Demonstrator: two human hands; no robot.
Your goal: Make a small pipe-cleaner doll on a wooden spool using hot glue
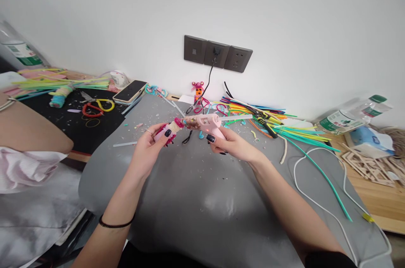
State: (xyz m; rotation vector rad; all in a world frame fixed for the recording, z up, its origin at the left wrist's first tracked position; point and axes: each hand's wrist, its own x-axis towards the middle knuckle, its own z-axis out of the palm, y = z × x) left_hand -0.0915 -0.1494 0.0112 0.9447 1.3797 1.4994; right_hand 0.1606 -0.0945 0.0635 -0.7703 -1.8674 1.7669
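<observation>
My left hand (152, 143) is closed around a small pipe-cleaner doll (171, 130) in pink, cream and magenta. In my right hand (232, 142) is a pink hot glue gun (210, 122), gripped by its handle, with a clear glue stick (238, 118) sticking out of its back. The gun's nozzle end points left and meets the doll's magenta top; whether they touch I cannot tell. Behind the gun, a finished-looking orange and magenta pipe-cleaner figure (198, 93) stands near the wall.
Bundled pipe cleaners (303, 133) and yellow-black pliers (267, 126) lie at the right. A white cord (297, 179) loops there. Red and yellow scissors (95, 106) and a phone (130, 91) are left. A black plug cord (210, 76) hangs from the wall socket. Another person's arm (31, 128) is at far left.
</observation>
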